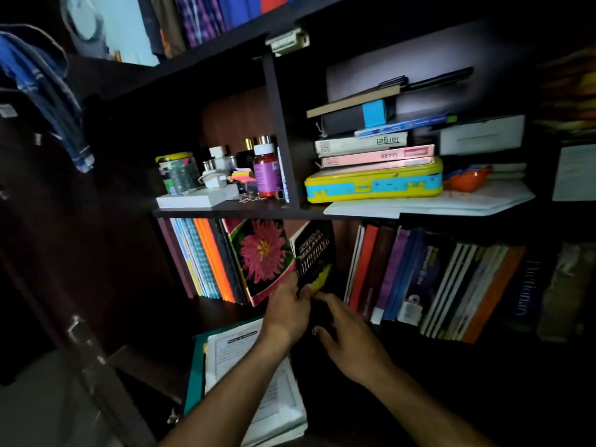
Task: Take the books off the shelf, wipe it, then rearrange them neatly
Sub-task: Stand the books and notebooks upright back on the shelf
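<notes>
On the lower shelf (225, 304), left hand (285, 312) is gripping the dictionary (314, 256), right hand (351, 337) fingers spread loose beside it; most books (435, 285) are still waiting, wiping's not started.

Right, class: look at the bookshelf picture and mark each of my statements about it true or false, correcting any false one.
1. The left hand holds the black dictionary. True.
2. The flower-cover book stands right of the dictionary. False: it is on its left.
3. The yellow case lies beneath a stack of books. True.
4. The yellow case sits on the lower shelf. False: it is on the shelf above the upright books.
5. The right hand grips an orange book. False: it reaches towards the dictionary.
</notes>
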